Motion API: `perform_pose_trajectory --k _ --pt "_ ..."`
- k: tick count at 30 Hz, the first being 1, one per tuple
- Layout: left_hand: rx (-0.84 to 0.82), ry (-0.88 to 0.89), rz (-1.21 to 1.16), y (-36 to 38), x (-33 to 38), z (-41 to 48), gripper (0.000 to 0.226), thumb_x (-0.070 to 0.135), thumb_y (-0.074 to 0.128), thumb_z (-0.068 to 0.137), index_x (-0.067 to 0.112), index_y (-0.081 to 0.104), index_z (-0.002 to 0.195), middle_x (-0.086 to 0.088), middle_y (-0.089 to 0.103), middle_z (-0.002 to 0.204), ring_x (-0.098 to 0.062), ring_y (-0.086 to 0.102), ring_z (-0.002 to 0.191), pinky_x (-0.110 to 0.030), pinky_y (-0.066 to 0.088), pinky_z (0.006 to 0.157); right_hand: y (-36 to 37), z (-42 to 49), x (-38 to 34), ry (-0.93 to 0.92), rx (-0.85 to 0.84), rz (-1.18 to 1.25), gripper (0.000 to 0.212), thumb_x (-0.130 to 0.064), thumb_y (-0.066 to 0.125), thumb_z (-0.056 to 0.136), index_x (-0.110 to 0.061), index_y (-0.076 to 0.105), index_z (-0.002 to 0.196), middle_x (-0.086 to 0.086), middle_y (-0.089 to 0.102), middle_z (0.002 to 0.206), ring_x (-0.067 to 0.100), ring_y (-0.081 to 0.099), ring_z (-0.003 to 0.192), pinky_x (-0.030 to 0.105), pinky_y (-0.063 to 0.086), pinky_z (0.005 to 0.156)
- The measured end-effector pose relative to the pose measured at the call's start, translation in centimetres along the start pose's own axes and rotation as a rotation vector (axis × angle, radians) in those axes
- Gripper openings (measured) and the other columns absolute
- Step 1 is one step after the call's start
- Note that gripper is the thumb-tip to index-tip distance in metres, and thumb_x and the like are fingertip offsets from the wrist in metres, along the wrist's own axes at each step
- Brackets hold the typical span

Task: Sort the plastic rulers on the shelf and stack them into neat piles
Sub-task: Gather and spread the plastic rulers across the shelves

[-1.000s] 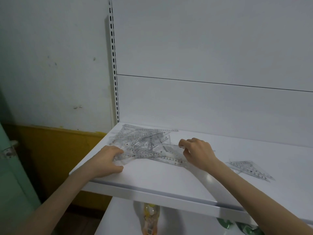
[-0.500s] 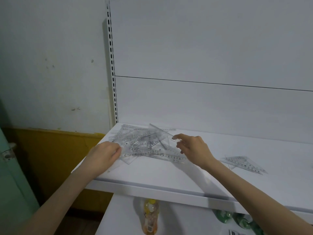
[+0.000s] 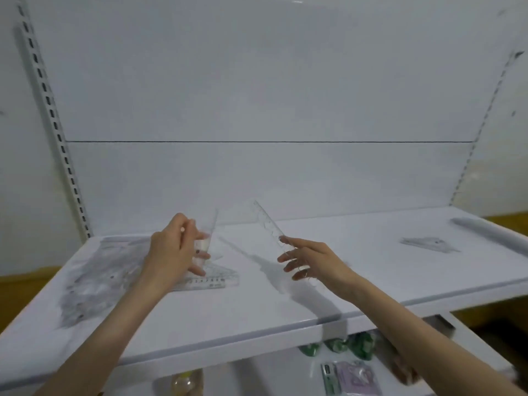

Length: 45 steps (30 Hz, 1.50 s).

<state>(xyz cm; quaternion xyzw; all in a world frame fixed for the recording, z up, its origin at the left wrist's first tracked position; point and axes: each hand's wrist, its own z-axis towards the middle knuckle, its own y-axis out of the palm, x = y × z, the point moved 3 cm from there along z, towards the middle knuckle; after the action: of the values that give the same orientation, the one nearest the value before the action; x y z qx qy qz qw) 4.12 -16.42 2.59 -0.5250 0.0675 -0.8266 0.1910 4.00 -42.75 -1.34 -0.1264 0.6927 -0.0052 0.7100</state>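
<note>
Sorting at early stage. Grip of left hand pinches upright ruler; grip of right hand pinches tilted ruler, both raised above shelf. Jumbled heap at shelf left unsorted (blurred); one small pile far right. Most stacking remains, I judge

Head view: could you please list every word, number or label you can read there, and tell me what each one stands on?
"6 7 8": faint scale digits, neighbours blurred, on the flat ruler lying on the shelf below the left hand.
Upright ruler held in the left hand, tilted ruler held in the right hand: markings too blurred to read.
Packets on the lower shelf: print unreadable.
</note>
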Motion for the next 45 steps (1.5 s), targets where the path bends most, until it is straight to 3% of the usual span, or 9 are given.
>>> perform_pose_trajectory --k 5,9,14,18,21,26,34,39,45 --pt "-0.219 0.041 -0.088 9.7 1.7 0.8 0.026 0.018 0.052 0.095 0.009 0.046 0.071 -0.011 0.071 0.083 -0.022 0.071 0.077 -0.040 0.058 0.074 -9.2 -4.1 2.8 0.030 0.182 -0.265 0.037 -0.017 0.042 0.101 -0.025 0.051 0.136 0.000 0.065 0.115 0.015 0.062 0.097 0.028 0.051 0.084" --pt "-0.383 0.141 0.032 17.4 3.8 0.5 0.022 0.021 0.059 0.091 0.012 0.049 0.074 0.007 0.067 0.105 0.000 0.063 0.093 -0.013 0.045 0.072 -16.5 -7.4 4.4 0.109 0.321 -0.432 0.042 -0.013 0.044 0.098 -0.028 0.049 0.137 -0.005 0.063 0.117 0.011 0.059 0.104 0.028 0.049 0.092" --pt "-0.522 0.300 0.075 26.8 6.8 -0.3 0.019 0.025 0.049 0.096 0.024 0.041 0.079 0.007 0.057 0.115 -0.010 0.057 0.102 -0.023 0.041 0.074 -25.7 -10.0 7.2 0.160 0.453 -0.456 0.042 -0.013 0.051 0.092 -0.033 0.057 0.129 -0.006 0.065 0.116 0.008 0.057 0.107 0.039 0.046 0.102" --pt "-0.546 0.369 0.135 35.3 8.4 -0.3 0.016 0.027 0.046 0.097 0.020 0.041 0.083 -0.002 0.062 0.097 -0.021 0.057 0.095 -0.029 0.043 0.077 -33.7 -11.8 9.2 0.150 0.458 -0.490 0.038 -0.016 0.055 0.093 -0.032 0.057 0.128 -0.002 0.064 0.117 0.009 0.060 0.100 0.031 0.052 0.092" --pt "-0.545 0.406 0.177 41.5 10.3 -0.3 0.014 0.024 0.051 0.094 0.015 0.045 0.084 0.003 0.053 0.085 -0.016 0.048 0.091 -0.018 0.037 0.068 -40.4 -13.4 10.0 0.133 0.513 -0.539 0.032 -0.021 0.062 0.091 -0.028 0.058 0.122 -0.002 0.063 0.113 0.009 0.062 0.094 0.017 0.053 0.073" --pt "-0.527 0.337 0.215 49.3 11.5 -0.7 0.021 0.028 0.063 0.086 0.028 0.043 0.093 0.008 0.050 0.096 -0.011 0.044 0.094 -0.028 0.044 0.075 -51.4 -14.6 11.2 0.109 0.698 -0.776 0.033 -0.020 0.070 0.085 -0.019 0.065 0.117 -0.005 0.061 0.104 0.005 0.058 0.085 0.010 0.044 0.065" --pt "-0.396 0.237 0.290 51.2 11.5 -0.1 0.045 0.029 0.076 0.072 0.037 0.039 0.097 0.020 0.055 0.100 -0.003 0.054 0.097 -0.030 0.046 0.075 -57.5 -5.6 13.9 0.076 0.504 -0.970 0.033 -0.019 0.060 0.089 -0.012 0.065 0.121 0.003 0.064 0.122 0.016 0.060 0.104 0.026 0.048 0.090" --pt "-0.415 0.249 0.337 51.6 11.6 0.3 0.045 0.034 0.074 0.067 0.042 0.044 0.100 0.022 0.054 0.102 -0.003 0.053 0.097 -0.024 0.042 0.073 -58.3 -3.1 15.3 0.080 0.438 -1.171 0.039 -0.038 0.044 0.090 -0.013 0.073 0.097 0.000 0.070 0.096 0.021 0.061 0.095 0.036 0.050 0.082" --pt "-0.518 0.327 0.326 53.1 12.6 -0.3 0.048 0.038 0.069 0.067 0.046 0.041 0.105 0.023 0.051 0.107 0.000 0.050 0.101 -0.019 0.042 0.081 -52.8 -3.6 11.5 -0.325 0.270 -0.913 0.053 -0.040 0.063 0.089 -0.026 0.048 0.138 -0.009 0.050 0.140 0.010 0.040 0.131 0.025 0.028 0.110"
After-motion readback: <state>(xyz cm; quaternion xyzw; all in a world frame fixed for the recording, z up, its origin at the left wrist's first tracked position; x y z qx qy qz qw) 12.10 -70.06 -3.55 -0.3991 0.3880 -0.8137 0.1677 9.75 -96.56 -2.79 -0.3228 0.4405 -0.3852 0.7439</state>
